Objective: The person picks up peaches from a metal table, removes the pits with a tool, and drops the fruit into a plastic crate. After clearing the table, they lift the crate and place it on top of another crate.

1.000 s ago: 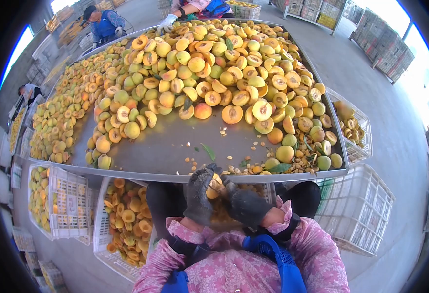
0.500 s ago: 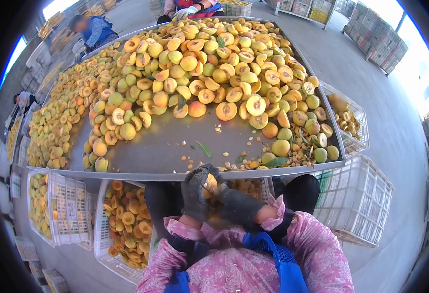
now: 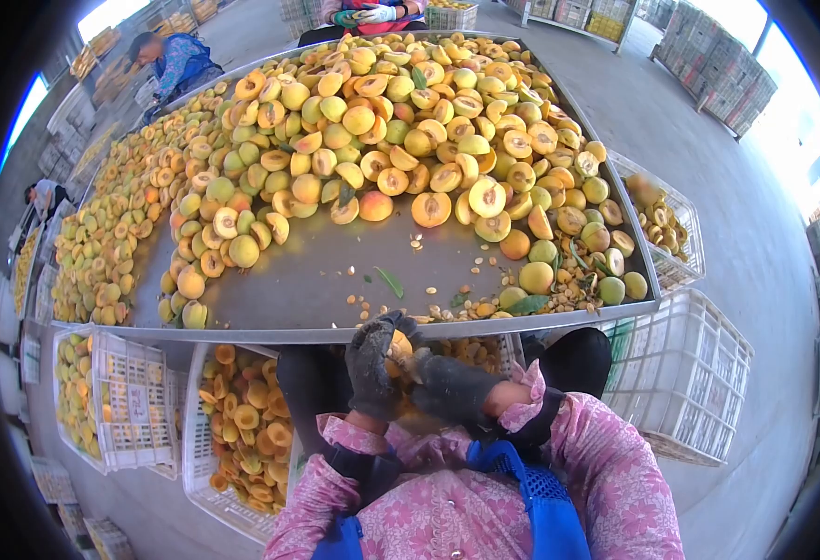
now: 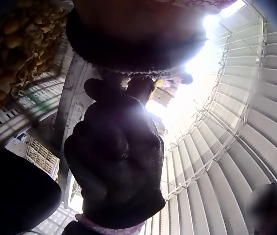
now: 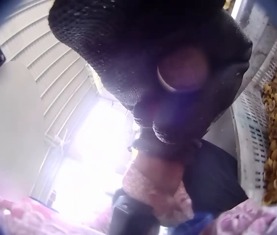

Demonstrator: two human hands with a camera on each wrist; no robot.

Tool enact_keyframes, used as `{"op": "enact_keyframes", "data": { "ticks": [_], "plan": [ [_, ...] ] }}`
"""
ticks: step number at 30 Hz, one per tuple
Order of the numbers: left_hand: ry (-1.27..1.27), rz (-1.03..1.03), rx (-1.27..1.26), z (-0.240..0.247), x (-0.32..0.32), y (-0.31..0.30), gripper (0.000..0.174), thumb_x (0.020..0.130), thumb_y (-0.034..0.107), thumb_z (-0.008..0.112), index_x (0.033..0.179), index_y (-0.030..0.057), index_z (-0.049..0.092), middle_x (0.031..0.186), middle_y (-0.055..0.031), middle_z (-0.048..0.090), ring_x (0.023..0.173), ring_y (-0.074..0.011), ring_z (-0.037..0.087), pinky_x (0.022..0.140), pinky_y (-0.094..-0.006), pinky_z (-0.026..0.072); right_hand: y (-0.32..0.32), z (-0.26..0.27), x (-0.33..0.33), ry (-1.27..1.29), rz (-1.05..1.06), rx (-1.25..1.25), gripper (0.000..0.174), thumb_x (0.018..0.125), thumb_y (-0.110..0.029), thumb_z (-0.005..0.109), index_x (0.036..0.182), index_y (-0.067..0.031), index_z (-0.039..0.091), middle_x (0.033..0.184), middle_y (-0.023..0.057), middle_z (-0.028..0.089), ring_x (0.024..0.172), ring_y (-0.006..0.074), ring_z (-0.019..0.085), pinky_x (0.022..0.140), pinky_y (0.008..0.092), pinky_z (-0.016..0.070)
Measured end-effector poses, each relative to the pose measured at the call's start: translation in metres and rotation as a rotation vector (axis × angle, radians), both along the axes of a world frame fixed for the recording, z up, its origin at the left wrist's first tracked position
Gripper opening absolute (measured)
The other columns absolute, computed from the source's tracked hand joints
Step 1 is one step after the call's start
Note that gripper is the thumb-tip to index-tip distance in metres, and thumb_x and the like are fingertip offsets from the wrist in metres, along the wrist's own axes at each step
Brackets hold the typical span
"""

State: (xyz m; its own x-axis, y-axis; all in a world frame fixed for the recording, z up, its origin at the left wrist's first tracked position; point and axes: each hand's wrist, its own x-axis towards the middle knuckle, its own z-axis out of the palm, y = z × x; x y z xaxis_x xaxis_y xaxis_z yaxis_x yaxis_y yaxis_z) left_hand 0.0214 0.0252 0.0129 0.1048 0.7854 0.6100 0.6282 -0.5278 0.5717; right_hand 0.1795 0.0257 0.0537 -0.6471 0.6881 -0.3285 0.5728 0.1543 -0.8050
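In the head view my dark-gloved left hand (image 3: 370,367), just below the tray's front edge, grips a yellow-orange fruit half (image 3: 398,349) with curled fingers. My right hand (image 3: 454,387), gloved alike, lies close beside the fruit, its fingers pointing at it. The left wrist view shows my right hand (image 4: 116,156) closed like a fist; anything inside it is hidden. In the right wrist view a dark glove (image 5: 128,44) fills the top around a dim round shape. Many fruit halves (image 3: 358,119) are heaped on the metal tray (image 3: 288,280).
Pits and leaves lie along the tray's front edge. Below it stand a white crate (image 3: 192,448) of orange halves, a crate (image 3: 134,401) at left, and an upturned-looking crate (image 3: 680,373) at right. One person (image 3: 181,65) bends at the tray's left; another sits behind it.
The view has shifted, so the tray appears slightly higher and further left. My right hand has come closer to the fruit in my left. The person behind has drawn both hands together.
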Motion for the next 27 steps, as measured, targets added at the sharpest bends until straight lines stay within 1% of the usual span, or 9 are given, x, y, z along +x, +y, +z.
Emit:
{"op": "enact_keyframes", "data": {
  "ticks": [8, 10, 16, 17, 19, 20, 21, 25, 27],
  "plan": [
    [0.053, -0.041, -0.048, 0.001, -0.004, 0.004, 0.027, 0.076, 0.019, 0.067, 0.099, 0.0066, 0.067, 0.101, -0.0122, 0.067, 0.097, -0.0304, 0.063, 0.087, -0.0403, 0.0484, -0.004, -0.054, -0.002, -0.005, 0.100, 0.263, 0.031, 0.081, -0.014, 0.054, 0.105, 0.0056, 0.057, 0.092, 0.0300, 0.062, 0.091, 0.0428, 0.062, 0.077, 0.0464, 0.0486],
    [0.029, -0.065, -0.081, 0.002, -0.005, 0.004, 0.028, 0.074, 0.020, 0.068, 0.097, 0.0042, 0.066, 0.101, -0.0140, 0.066, 0.096, -0.0309, 0.063, 0.087, -0.0401, 0.0481, -0.001, -0.001, -0.002, -0.083, 0.002, 0.027, 0.030, 0.081, -0.013, 0.053, 0.106, 0.0033, 0.057, 0.093, 0.0285, 0.063, 0.090, 0.0417, 0.063, 0.076, 0.0459, 0.0486],
    [-0.042, -0.035, -0.066, -0.004, -0.002, 0.001, 0.020, 0.079, 0.015, 0.062, 0.096, 0.0058, 0.069, 0.099, -0.0105, 0.068, 0.093, -0.0286, 0.065, 0.085, -0.0384, 0.0506, -0.003, -0.052, -0.004, 0.093, 0.185, 0.185, 0.028, 0.082, -0.011, 0.051, 0.105, 0.0035, 0.057, 0.087, 0.0239, 0.064, 0.082, 0.0396, 0.064, 0.072, 0.0439, 0.0492],
    [-0.200, -0.028, -0.147, -0.007, 0.000, -0.002, 0.020, 0.080, 0.016, 0.061, 0.096, 0.0048, 0.068, 0.098, -0.0107, 0.068, 0.093, -0.0280, 0.065, 0.085, -0.0383, 0.0506, -0.004, -0.046, -0.004, 0.093, 0.186, 0.181, 0.028, 0.082, -0.011, 0.051, 0.105, 0.0035, 0.057, 0.087, 0.0239, 0.064, 0.082, 0.0396, 0.064, 0.072, 0.0439, 0.0492],
    [-0.356, -0.015, -0.228, -0.008, -0.002, -0.004, 0.021, 0.081, 0.017, 0.061, 0.095, 0.0039, 0.068, 0.097, -0.0108, 0.068, 0.093, -0.0274, 0.065, 0.085, -0.0381, 0.0507, -0.004, -0.033, -0.006, 0.193, 0.128, -0.149, 0.026, 0.083, -0.010, 0.050, 0.104, 0.0029, 0.059, 0.082, 0.0216, 0.062, 0.078, 0.0365, 0.062, 0.072, 0.0417, 0.0490],
    [-0.180, -0.007, -0.118, -0.006, -0.004, -0.003, 0.023, 0.081, 0.018, 0.061, 0.097, 0.0027, 0.067, 0.097, -0.0111, 0.068, 0.093, -0.0271, 0.065, 0.085, -0.0383, 0.0505, -0.003, -0.035, -0.006, 0.195, 0.132, -0.149, 0.026, 0.083, -0.010, 0.050, 0.104, 0.0029, 0.059, 0.082, 0.0216, 0.062, 0.078, 0.0365, 0.062, 0.072, 0.0417, 0.0490],
    [-0.006, 0.000, -0.007, -0.004, -0.007, -0.001, 0.026, 0.081, 0.020, 0.060, 0.099, 0.0016, 0.067, 0.097, -0.0114, 0.068, 0.093, -0.0268, 0.065, 0.086, -0.0385, 0.0504, 0.000, -0.040, -0.004, 0.302, 0.197, 0.023, 0.026, 0.084, -0.009, 0.051, 0.105, 0.0016, 0.059, 0.080, 0.0202, 0.061, 0.074, 0.0342, 0.061, 0.069, 0.0401, 0.0489],
    [-0.073, -0.006, -0.068, -0.020, -0.012, -0.003, 0.029, 0.081, 0.024, 0.062, 0.101, 0.0021, 0.066, 0.100, -0.0118, 0.067, 0.093, -0.0267, 0.064, 0.087, -0.0390, 0.0498, 0.005, -0.007, 0.007, 0.340, 0.442, 0.424, 0.030, 0.082, -0.007, 0.055, 0.111, -0.0004, 0.060, 0.077, 0.0176, 0.059, 0.069, 0.0280, 0.061, 0.062, 0.0362, 0.0486],
    [-0.446, -0.153, -0.347, -0.017, -0.013, -0.005, 0.028, 0.080, 0.024, 0.063, 0.099, 0.0033, 0.067, 0.098, -0.0112, 0.068, 0.093, -0.0269, 0.064, 0.087, -0.0392, 0.0496, 0.006, -0.025, 0.006, 0.399, 0.445, 0.537, 0.031, 0.082, -0.006, 0.055, 0.112, -0.0001, 0.060, 0.077, 0.0166, 0.060, 0.069, 0.0280, 0.061, 0.061, 0.0352, 0.0490]
  ]
}}
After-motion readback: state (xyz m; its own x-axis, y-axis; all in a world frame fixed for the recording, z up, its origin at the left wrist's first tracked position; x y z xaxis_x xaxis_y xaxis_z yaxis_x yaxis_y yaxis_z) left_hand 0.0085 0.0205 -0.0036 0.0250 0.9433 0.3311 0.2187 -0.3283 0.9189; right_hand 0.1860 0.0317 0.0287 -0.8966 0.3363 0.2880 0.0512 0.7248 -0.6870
